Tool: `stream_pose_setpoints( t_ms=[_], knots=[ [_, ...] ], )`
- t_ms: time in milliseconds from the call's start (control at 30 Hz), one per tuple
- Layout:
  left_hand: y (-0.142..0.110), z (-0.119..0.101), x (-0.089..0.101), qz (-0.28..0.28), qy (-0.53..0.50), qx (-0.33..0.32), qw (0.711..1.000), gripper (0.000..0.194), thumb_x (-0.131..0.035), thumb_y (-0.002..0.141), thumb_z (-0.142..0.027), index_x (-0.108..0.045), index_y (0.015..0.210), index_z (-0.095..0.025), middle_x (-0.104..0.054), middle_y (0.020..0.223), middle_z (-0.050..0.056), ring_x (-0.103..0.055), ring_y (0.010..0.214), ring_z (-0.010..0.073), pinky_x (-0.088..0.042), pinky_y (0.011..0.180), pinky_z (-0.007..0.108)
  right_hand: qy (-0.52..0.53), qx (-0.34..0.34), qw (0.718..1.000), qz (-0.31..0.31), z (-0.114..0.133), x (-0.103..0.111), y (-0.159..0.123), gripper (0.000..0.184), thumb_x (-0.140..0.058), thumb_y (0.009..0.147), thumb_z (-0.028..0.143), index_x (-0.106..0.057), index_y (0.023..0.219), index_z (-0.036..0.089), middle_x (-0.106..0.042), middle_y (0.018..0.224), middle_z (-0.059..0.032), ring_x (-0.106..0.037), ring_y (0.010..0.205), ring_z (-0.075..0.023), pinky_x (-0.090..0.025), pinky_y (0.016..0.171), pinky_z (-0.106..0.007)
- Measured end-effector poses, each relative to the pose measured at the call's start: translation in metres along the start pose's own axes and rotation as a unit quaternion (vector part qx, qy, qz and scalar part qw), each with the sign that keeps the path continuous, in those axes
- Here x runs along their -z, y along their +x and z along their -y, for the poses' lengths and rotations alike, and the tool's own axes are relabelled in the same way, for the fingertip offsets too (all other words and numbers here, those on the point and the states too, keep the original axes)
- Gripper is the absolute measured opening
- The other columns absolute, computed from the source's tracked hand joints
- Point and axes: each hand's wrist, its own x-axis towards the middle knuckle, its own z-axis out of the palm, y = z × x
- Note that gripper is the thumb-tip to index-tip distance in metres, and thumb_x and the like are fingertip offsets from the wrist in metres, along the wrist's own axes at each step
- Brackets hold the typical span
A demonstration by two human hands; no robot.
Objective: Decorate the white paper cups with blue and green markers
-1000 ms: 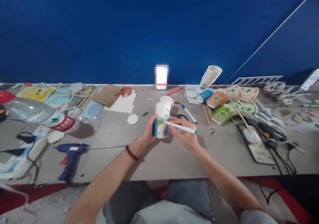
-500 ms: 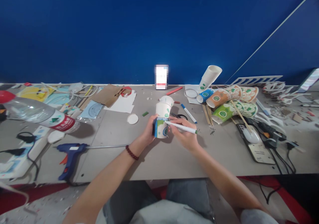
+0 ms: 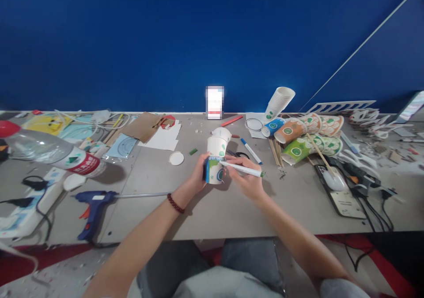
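Note:
A paper cup (image 3: 215, 174) with blue and green colouring stands in front of me, and my left hand (image 3: 199, 173) is closed round its left side. In my right hand (image 3: 247, 181) is a white marker (image 3: 245, 170) with a green end, its tip against the cup's coloured front near the upper part. White paper cups (image 3: 217, 145) rise just behind and above the coloured one; whether they are joined to it I cannot tell. A blue-capped marker (image 3: 251, 151) lies on the table to the right of them.
To the left are a blue glue gun (image 3: 96, 201), a large plastic bottle (image 3: 53, 152) and a power strip (image 3: 31, 205). Coloured paper cups (image 3: 298, 150), a stack of white cups (image 3: 280, 101) and a phone (image 3: 342, 196) are on the right. A lit screen (image 3: 214, 103) stands by the wall.
The marker in my right hand has shifted very slightly at the cup's front. My left hand and the cup stay almost in place.

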Motion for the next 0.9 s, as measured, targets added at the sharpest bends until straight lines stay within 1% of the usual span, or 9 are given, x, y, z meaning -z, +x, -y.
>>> stream_pose_setpoints(
  t_ms=[133,267,433,567,633,767,833,900],
  knots=[
    [0.0002,0.0002,0.0002,0.002,0.013,-0.001,1.0,0.034,-0.064,0.085,-0.045,-0.073,0.092,-0.013,-0.075,0.076,0.009,-0.069,0.062,0.0213,-0.054,0.06,0.03,0.0,0.008,1.0,0.005,-0.0006,-0.0002,0.0006,0.003,-0.072,0.089,0.028,-0.073,0.091,0.028,-0.084,0.099,-0.0053,-0.081,0.105,-0.0294,-0.068,0.083,-0.043],
    [-0.0005,-0.0002,-0.0006,-0.002,0.007,0.0,1.0,0.03,-0.065,0.085,-0.044,-0.071,0.09,-0.014,-0.074,0.074,0.007,-0.068,0.06,0.0212,-0.053,0.059,0.03,-0.003,0.005,1.0,0.005,-0.0011,-0.0002,0.0009,0.003,-0.072,0.088,0.028,-0.074,0.091,0.028,-0.084,0.1,-0.0044,-0.081,0.104,-0.0289,-0.069,0.083,-0.043],
    [0.001,0.0019,0.0034,0.002,-0.001,-0.007,1.0,0.029,-0.067,0.084,-0.043,-0.07,0.09,-0.015,-0.074,0.074,0.007,-0.068,0.061,0.021,-0.052,0.06,0.03,0.014,0.002,1.0,0.005,-0.0021,0.0004,0.0007,0.003,-0.072,0.088,0.027,-0.074,0.09,0.028,-0.084,0.099,-0.0055,-0.081,0.104,-0.0294,-0.068,0.084,-0.042],
    [0.0029,0.003,0.005,0.002,-0.002,-0.008,1.0,0.032,-0.067,0.084,-0.045,-0.071,0.092,-0.014,-0.074,0.075,0.007,-0.068,0.062,0.0215,-0.052,0.061,0.03,0.035,0.009,0.999,0.014,-0.0033,0.0,0.0006,0.001,-0.072,0.088,0.027,-0.073,0.087,0.026,-0.084,0.09,-0.0058,-0.08,0.106,-0.0314,-0.068,0.081,-0.041],
    [0.0032,0.0028,0.0049,0.011,0.008,-0.01,1.0,0.036,-0.066,0.084,-0.047,-0.072,0.094,-0.012,-0.074,0.075,0.008,-0.068,0.063,0.0219,-0.053,0.063,0.031,0.04,0.016,0.999,0.015,-0.0034,-0.0003,0.0008,0.001,-0.073,0.088,0.026,-0.073,0.088,0.026,-0.084,0.087,-0.0054,-0.08,0.106,-0.0318,-0.068,0.08,-0.041],
    [0.0029,0.0022,0.0064,0.044,0.045,-0.01,0.998,0.045,-0.065,0.083,-0.051,-0.073,0.099,-0.01,-0.075,0.077,0.011,-0.068,0.064,0.0223,-0.054,0.066,0.032,0.033,0.011,0.999,0.003,-0.002,-0.0002,0.0013,0.001,-0.072,0.089,0.027,-0.073,0.09,0.027,-0.084,0.093,-0.0058,-0.081,0.103,-0.0306,-0.067,0.081,-0.042],
    [0.003,0.002,0.0074,0.045,0.047,-0.009,0.998,0.044,-0.064,0.084,-0.05,-0.073,0.099,-0.011,-0.076,0.079,0.011,-0.069,0.065,0.0224,-0.055,0.066,0.032,0.027,0.002,1.0,0.005,-0.0016,0.0001,0.0015,0.002,-0.072,0.089,0.029,-0.073,0.09,0.027,-0.084,0.097,-0.006,-0.081,0.103,-0.0303,-0.067,0.082,-0.042],
    [0.0033,0.0018,0.0077,0.034,0.036,-0.007,0.999,0.04,-0.063,0.084,-0.048,-0.073,0.097,-0.012,-0.076,0.079,0.01,-0.069,0.065,0.0223,-0.054,0.064,0.031,0.024,-0.002,1.0,0.007,-0.0018,0.0004,0.0015,0.002,-0.072,0.089,0.029,-0.073,0.09,0.027,-0.084,0.097,-0.0055,-0.081,0.104,-0.0303,-0.068,0.083,-0.043]
  ],
)
